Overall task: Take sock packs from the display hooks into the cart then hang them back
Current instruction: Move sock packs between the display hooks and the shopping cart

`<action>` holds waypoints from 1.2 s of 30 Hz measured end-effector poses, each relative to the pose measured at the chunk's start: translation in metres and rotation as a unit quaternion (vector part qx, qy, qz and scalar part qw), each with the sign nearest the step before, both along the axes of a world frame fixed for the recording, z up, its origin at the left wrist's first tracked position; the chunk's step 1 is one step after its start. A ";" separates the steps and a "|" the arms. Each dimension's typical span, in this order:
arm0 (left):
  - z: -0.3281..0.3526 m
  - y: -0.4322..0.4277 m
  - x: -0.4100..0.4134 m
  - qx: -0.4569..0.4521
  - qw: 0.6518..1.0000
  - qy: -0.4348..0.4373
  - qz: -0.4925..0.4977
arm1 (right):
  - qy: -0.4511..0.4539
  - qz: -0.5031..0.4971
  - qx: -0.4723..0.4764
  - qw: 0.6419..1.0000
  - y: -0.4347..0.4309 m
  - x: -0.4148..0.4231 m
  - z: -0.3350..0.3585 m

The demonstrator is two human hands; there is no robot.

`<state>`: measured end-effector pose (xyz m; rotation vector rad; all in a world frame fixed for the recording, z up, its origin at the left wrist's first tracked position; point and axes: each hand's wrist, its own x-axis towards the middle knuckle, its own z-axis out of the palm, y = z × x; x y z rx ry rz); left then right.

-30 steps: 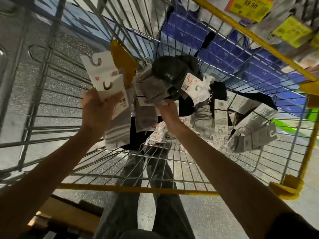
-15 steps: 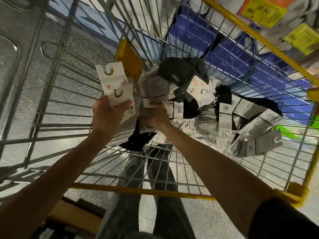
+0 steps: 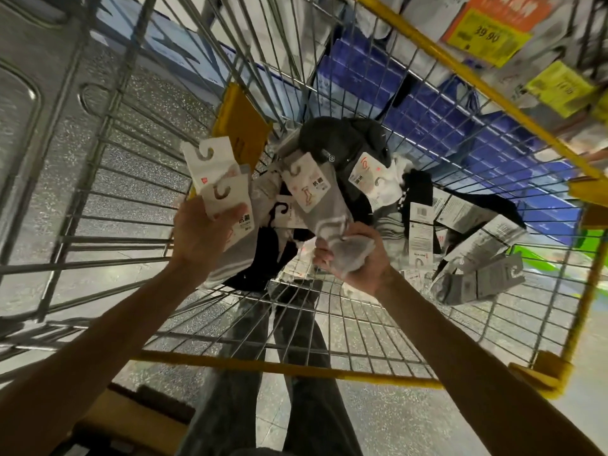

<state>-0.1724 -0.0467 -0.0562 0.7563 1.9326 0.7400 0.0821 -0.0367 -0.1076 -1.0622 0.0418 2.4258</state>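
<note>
The left hand (image 3: 210,235) grips 2 sock packs (image 3: 227,195) by their cards, hook cut-outs upward, probably kept ready for rehanging. The right hand (image 3: 353,258) clutches a grey sock pack (image 3: 324,205) by its toe end, raised above the pile (image 3: 424,222) lying in the wire cart (image 3: 329,327). Speckled grey floor (image 3: 394,419) shows below; yellow price tags (image 3: 487,34) hang beyond the cart's far rim.

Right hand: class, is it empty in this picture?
No, the right hand grips the lower end of a grey sock pack inside the cart.
</note>
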 end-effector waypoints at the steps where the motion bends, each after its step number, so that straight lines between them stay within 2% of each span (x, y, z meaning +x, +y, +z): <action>1: 0.000 0.000 0.004 -0.002 1.000 -0.002 0.000 | 0.037 -0.015 0.001 0.999 -0.004 0.007 0.010; 5: 0.005 0.007 0.020 -0.007 0.999 -0.045 0.011 | 0.095 -0.016 0.041 0.995 -0.006 0.008 0.048; 8: 0.017 0.017 0.030 -0.008 0.990 -0.142 0.007 | 0.114 -0.013 0.053 0.992 -0.005 0.000 0.071; 10: 0.025 0.024 0.037 0.007 0.981 -0.196 0.003 | 0.093 -0.006 0.062 0.994 -0.006 -0.007 0.082; 12: 0.034 0.032 0.043 0.017 0.973 -0.231 0.007 | 0.009 0.029 0.100 0.995 -0.006 -0.012 0.092; 14: 0.044 0.040 0.050 0.014 0.968 -0.249 0.019 | -0.112 0.090 0.117 0.983 -0.001 -0.015 0.100; 19: 0.067 0.053 0.067 0.002 0.968 -0.251 0.024 | -0.313 0.130 0.234 0.911 0.011 -0.009 0.121; 21: 0.080 0.060 0.071 0.002 0.966 -0.259 0.025 | -0.329 0.142 0.256 0.898 0.015 0.003 0.135; 24: 0.105 0.071 0.079 0.004 0.964 -0.266 0.028 | -0.293 0.159 0.298 0.894 0.015 0.018 0.165; 28: 0.146 0.083 0.099 0.001 0.969 -0.244 0.033 | -0.303 0.104 0.337 0.885 0.012 0.024 0.201; 32: 0.200 0.091 0.126 0.021 0.973 -0.228 -0.019 | -0.348 0.012 0.348 0.871 0.006 0.024 0.255; 36: 0.258 0.098 0.155 0.047 0.971 -0.227 -0.063 | -0.439 -0.093 0.335 0.828 0.004 0.027 0.300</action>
